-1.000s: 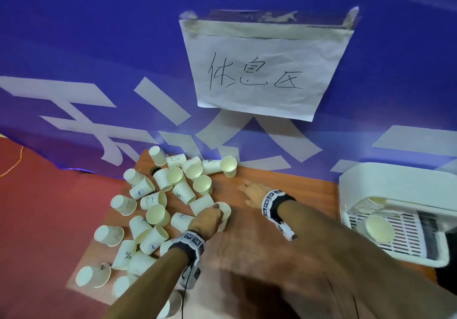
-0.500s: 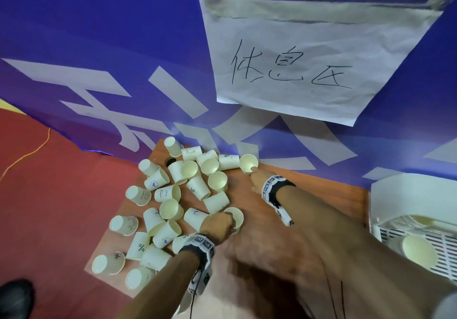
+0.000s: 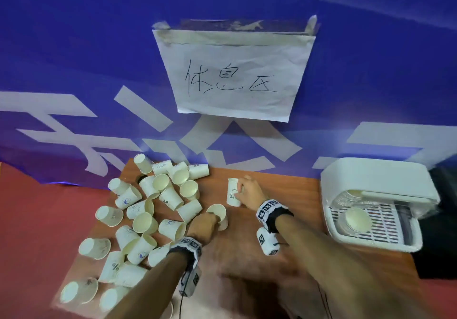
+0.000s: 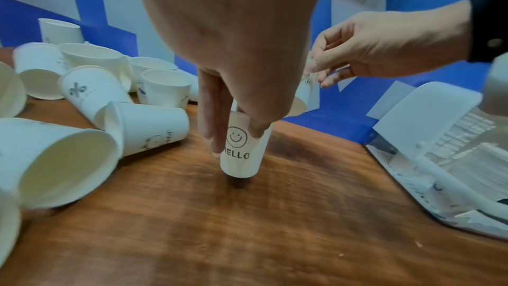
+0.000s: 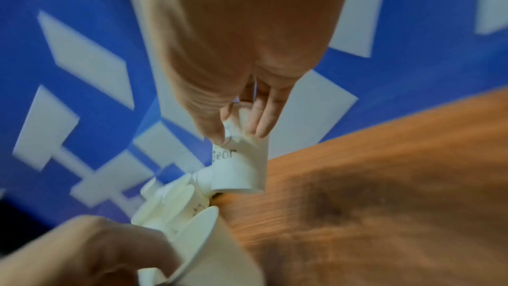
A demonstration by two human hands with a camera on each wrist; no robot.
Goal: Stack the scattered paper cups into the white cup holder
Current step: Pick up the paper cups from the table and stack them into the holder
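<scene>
Several white paper cups [image 3: 146, 222] lie scattered over the left half of the wooden table [image 3: 291, 195]. My left hand [image 3: 212, 219] grips an upright cup [image 3: 218, 211]; the left wrist view shows its fingers [image 4: 217, 138] curled round this smiley "HELLO" cup [image 4: 241, 156], which stands on the wood. To the right of it, my right hand [image 3: 239, 191] pinches a printed cup [image 3: 233, 193], seen in the right wrist view between thumb and fingers [image 5: 258, 125] as the "Bear" cup [image 5: 239, 169]. The white cup holder [image 3: 376, 177] stands at the table's right end with cups [image 3: 354, 219] lying in it.
A blue banner wall [image 3: 99, 71] with a taped paper sign [image 3: 235, 76] rises right behind the table. Red floor [image 3: 37, 219] lies left of the table edge. Bare wood [image 4: 219, 225] spreads between the cup pile and the holder.
My right hand reached the cup at the back of the pile, took hold of it and drew it right, away from the pile. My left hand kept its cup in the same spot.
</scene>
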